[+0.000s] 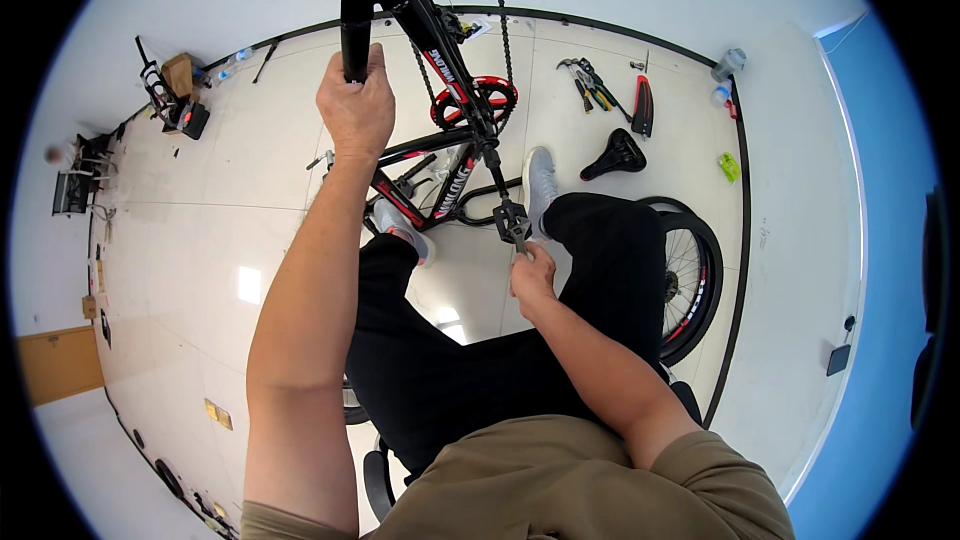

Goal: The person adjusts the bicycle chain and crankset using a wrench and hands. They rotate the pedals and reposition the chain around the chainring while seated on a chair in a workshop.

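Note:
A black bicycle frame (440, 50) with red and white markings stands tilted between my legs. My left hand (358, 105) is closed around the end of one of its black tubes. The red-and-black chainring (447, 118) sits at its middle, with a chain (500, 0) running up from it. A crank arm leads down to a black pedal (511, 222). At the pedal, my right hand (534, 272) is closed on what looks like a grey metal wrench (521, 246). The fingers hide most of that tool, and its exact fit on the pedal is unclear.
On the floor to the right lie a black saddle (614, 154), pliers and other hand tools (590, 86), a red-and-black saw (642, 105) and a green packet (729, 167). A wheel (708, 285) rests beside my right leg. Equipment (180, 95) stands by the far-left wall.

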Demonstrator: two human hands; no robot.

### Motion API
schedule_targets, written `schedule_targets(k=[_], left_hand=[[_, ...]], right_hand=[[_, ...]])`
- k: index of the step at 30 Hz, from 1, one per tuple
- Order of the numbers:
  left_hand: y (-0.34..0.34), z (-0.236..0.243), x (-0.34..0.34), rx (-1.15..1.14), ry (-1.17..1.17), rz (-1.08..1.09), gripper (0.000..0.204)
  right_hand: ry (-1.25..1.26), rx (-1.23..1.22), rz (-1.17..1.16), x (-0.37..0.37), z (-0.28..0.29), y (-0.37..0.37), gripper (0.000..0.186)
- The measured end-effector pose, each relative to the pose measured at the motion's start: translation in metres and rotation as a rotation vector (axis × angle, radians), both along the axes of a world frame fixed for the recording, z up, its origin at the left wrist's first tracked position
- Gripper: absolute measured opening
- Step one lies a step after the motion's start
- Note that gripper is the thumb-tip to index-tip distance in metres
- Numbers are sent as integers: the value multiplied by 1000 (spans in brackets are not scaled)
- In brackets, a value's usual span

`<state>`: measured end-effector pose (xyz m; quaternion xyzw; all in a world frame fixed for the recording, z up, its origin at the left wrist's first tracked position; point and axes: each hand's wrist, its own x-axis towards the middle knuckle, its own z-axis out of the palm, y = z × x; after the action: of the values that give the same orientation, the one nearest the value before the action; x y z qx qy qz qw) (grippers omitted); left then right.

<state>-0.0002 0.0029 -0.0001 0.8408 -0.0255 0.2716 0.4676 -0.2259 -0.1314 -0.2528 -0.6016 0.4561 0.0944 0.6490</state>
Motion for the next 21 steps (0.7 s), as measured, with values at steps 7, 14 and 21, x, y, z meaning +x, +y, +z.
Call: schedule_targets(k=[7, 14, 21], left_hand=[[-1, 2, -2, -29, 16, -11, 37], [-3, 2, -1, -16, 27, -14, 31], [-4, 2, 0, 3, 17, 8, 31]], right_hand=[[16, 203, 59, 4, 57, -3, 51], [52, 534, -105, 19, 48, -18, 55], [61, 398, 28, 18, 59, -14, 51]])
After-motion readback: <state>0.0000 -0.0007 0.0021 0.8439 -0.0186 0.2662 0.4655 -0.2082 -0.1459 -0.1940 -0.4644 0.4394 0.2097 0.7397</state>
